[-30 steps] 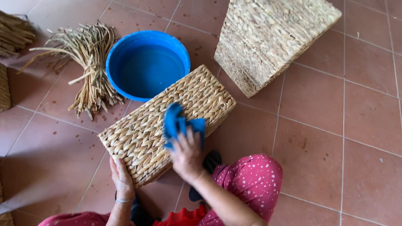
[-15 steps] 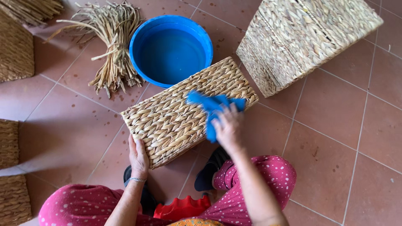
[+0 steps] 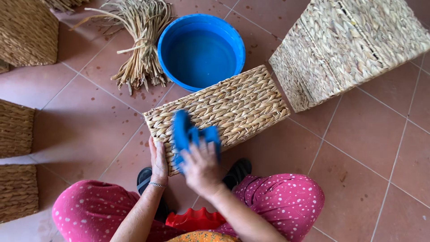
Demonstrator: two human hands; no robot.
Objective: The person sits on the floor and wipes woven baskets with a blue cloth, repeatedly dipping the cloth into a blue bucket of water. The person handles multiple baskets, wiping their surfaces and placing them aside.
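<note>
Where half a second ago the blue cloth was lying toward the woven basket's right end, the right hand is now pressing it, fingers closed over it, near the left end; left hand is lying flat, bracing the basket's left edge on the floor.

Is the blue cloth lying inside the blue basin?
No, the right hand presses the blue cloth on the woven basket; the blue basin holds only water.
</note>
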